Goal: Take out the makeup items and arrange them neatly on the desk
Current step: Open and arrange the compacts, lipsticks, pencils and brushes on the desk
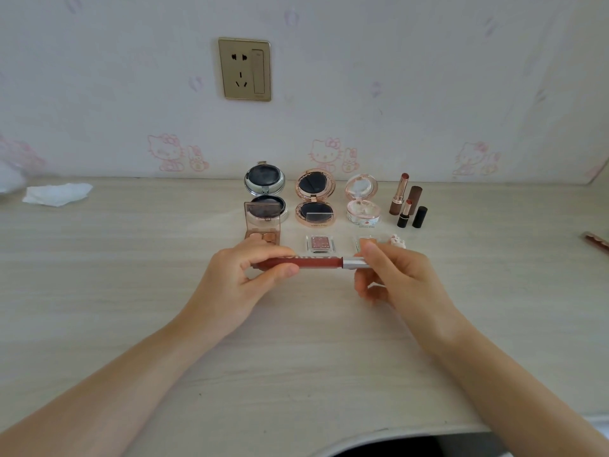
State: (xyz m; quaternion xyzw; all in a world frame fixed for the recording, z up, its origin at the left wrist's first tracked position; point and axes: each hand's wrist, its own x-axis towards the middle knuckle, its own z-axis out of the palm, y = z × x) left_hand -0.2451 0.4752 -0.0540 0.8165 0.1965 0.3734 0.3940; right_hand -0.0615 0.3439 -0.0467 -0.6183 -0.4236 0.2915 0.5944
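Note:
Both hands hold a lip gloss tube (318,261) level above the desk (131,291). My left hand (244,278) grips its red-brown body, and my right hand (392,275) pinches its silver cap end. Behind it stand three open compacts: a silver one (265,181), a rose-gold one (315,199) and a pink one (362,201). Nearer lie an open eyeshadow palette (262,225), a small glitter shadow pan (320,244) and a clear pan (365,240), partly hidden by my right fingers. Two uncapped lipsticks (399,194) (404,214) stand at the right with their caps (419,217).
A crumpled white tissue (57,193) lies at the far left of the desk. Another reddish makeup stick (596,240) pokes in at the right edge. A small pink trinket (396,240) sits by the clear pan. A wall socket (244,69) is above. The desk's curved front edge (379,437) is near me.

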